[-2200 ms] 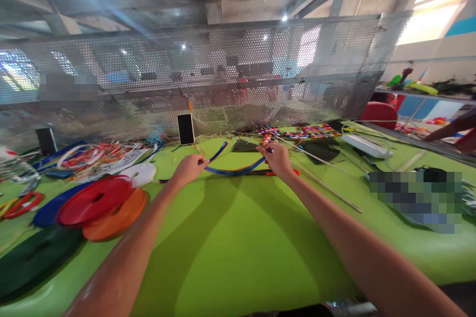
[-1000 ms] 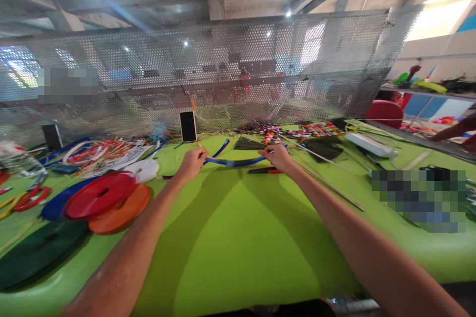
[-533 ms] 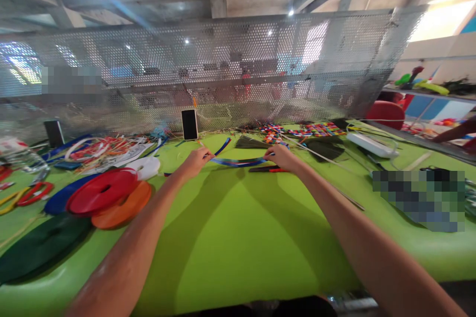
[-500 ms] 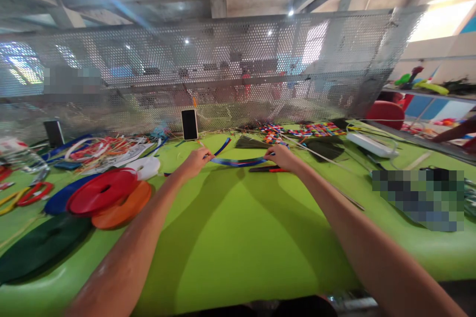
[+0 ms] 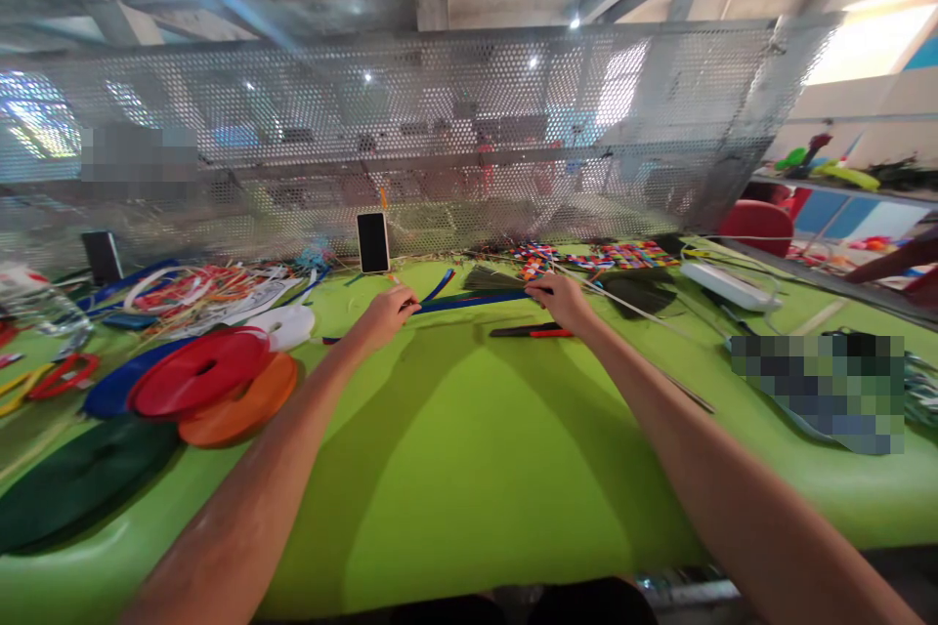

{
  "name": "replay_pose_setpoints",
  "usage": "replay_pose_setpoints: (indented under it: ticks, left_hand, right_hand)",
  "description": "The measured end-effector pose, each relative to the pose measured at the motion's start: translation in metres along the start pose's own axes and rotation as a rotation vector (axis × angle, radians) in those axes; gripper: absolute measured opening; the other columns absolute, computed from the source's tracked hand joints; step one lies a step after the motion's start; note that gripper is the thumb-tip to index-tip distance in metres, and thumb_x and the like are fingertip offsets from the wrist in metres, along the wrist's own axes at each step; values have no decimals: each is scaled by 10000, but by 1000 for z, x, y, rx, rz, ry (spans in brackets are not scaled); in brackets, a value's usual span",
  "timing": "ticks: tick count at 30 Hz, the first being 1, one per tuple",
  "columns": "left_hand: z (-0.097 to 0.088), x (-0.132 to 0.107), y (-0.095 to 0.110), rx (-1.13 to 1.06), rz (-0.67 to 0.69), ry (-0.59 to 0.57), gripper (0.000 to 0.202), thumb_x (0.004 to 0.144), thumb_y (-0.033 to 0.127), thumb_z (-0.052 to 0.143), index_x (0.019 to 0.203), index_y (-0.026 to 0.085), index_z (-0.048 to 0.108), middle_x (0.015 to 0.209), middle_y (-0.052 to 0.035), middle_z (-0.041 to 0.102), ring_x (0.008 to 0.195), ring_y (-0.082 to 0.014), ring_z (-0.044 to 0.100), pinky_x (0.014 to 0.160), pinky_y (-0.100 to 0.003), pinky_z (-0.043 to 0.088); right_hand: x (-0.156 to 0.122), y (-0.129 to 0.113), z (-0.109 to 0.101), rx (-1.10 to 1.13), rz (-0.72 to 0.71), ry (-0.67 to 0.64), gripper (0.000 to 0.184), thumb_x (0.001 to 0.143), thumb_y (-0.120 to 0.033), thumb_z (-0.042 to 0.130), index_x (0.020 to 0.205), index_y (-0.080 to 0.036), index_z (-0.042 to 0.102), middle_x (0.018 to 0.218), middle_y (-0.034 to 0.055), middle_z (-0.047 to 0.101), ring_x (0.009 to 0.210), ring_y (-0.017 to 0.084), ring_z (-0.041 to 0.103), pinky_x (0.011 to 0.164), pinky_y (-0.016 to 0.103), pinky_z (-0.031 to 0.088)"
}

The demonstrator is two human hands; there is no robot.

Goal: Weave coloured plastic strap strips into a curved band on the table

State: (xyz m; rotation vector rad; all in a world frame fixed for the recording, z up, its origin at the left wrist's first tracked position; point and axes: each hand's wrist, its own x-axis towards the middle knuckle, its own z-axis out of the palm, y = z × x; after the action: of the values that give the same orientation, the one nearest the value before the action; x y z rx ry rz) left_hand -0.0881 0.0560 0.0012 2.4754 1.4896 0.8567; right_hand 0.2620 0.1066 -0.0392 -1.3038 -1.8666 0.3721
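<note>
A narrow blue strip [image 5: 475,300] runs nearly straight between my two hands, a little above the green table. My left hand [image 5: 391,314] pinches its left end between thumb and fingers. At the other end, my right hand [image 5: 558,299] is closed on it in the same way. Another short curved blue strip [image 5: 441,284], with some red along it, rises just beyond my left hand. Below my right hand lies a black and red tool [image 5: 529,331], perhaps scissors or a cutter; its kind is unclear. Dark flat strips [image 5: 492,280] lie behind the held strip.
Flat rolls of strip, red [image 5: 201,373], orange [image 5: 245,405], dark green [image 5: 88,483] and white [image 5: 287,326], lie on the left. A phone [image 5: 373,242] stands upright at the back. Colourful woven pieces [image 5: 612,257] and a white power strip [image 5: 727,285] are on the right.
The strip between my hands has gone from sagging in a curve to nearly straight. My hands have risen very slightly, and both still grip its ends.
</note>
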Motion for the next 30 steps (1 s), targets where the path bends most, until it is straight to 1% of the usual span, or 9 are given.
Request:
replay_pose_setpoints:
  ticks: [4, 7, 9, 11, 14, 18, 22, 27, 30]
  left_hand:
    - [4, -1, 0, 44, 13, -45, 115, 890, 133, 635, 781, 169, 647, 776, -23, 594, 709, -174, 570, 739, -283, 435]
    - [8, -3, 0, 87, 22, -103, 108, 853, 113, 673, 763, 171, 664, 817, -43, 626, 772, -195, 598, 772, -295, 448]
    - [10, -4, 0, 117, 27, -139, 94, 843, 110, 683, 773, 172, 673, 850, -53, 642, 799, -206, 608, 783, -301, 454]
    - [11, -6, 2, 145, 31, -170, 75, 851, 117, 675, 798, 170, 684, 868, -57, 650, 808, -213, 613, 785, -307, 458]
    - [13, -8, 6, 180, 37, -202, 79, 896, 165, 639, 849, 166, 702, 902, -69, 659, 851, -227, 621, 807, -317, 463]
    - [14, -8, 11, 209, 38, -225, 145, 945, 249, 606, 974, 161, 717, 980, -88, 671, 906, -237, 629, 841, -328, 468]
    - [15, -8, 13, 232, 27, -241, 160, 910, 256, 658, 1026, 163, 718, 1005, -92, 676, 957, -253, 634, 863, -334, 477]
    - [14, -8, 10, 251, 3, -252, 235, 900, 239, 673, 1119, 157, 702, 1075, -106, 680, 1027, -264, 641, 921, -345, 487]
    - [14, -8, 7, 264, -12, -252, 308, 892, 237, 686, 1185, 141, 678, 1144, -131, 668, 1101, -282, 629, 978, -366, 477]
  right_hand:
    - [0, 6, 2, -11, -18, -20, 182, 846, -275, 648, 837, -178, 802, 694, 33, 702, 542, 155, 574, 606, 290, 465]
    - [1, 9, 2, -34, -42, -59, 115, 789, -266, 732, 728, -191, 794, 719, 54, 728, 679, 194, 644, 685, 301, 500]
    - [1, 10, 1, -51, -50, -97, 68, 757, -235, 764, 707, -198, 792, 756, 62, 753, 751, 213, 671, 729, 305, 516]
    - [0, 11, 1, -67, -52, -147, 40, 758, -210, 764, 760, -201, 804, 782, 58, 771, 755, 214, 684, 730, 299, 528]
    - [-2, 11, 2, -95, -51, -224, 107, 780, -181, 755, 871, -196, 810, 857, 59, 791, 785, 214, 708, 736, 286, 547]
    - [-4, 11, 6, -157, -30, -286, 143, 840, -146, 724, 976, -164, 765, 992, 67, 783, 889, 193, 722, 841, 321, 565]
    - [-4, 11, 6, -251, -7, -306, 147, 897, -227, 708, 1014, -139, 725, 1017, 65, 754, 932, 192, 706, 888, 397, 560]
    - [-3, 8, 3, -327, -15, -306, 284, 819, -173, 750, 1101, -143, 749, 1100, 125, 739, 1020, 252, 685, 924, 374, 533]
    - [-2, 6, 5, -351, -24, -322, 291, 890, -237, 714, 1170, -160, 702, 1191, 117, 700, 1081, 238, 660, 961, 411, 529]
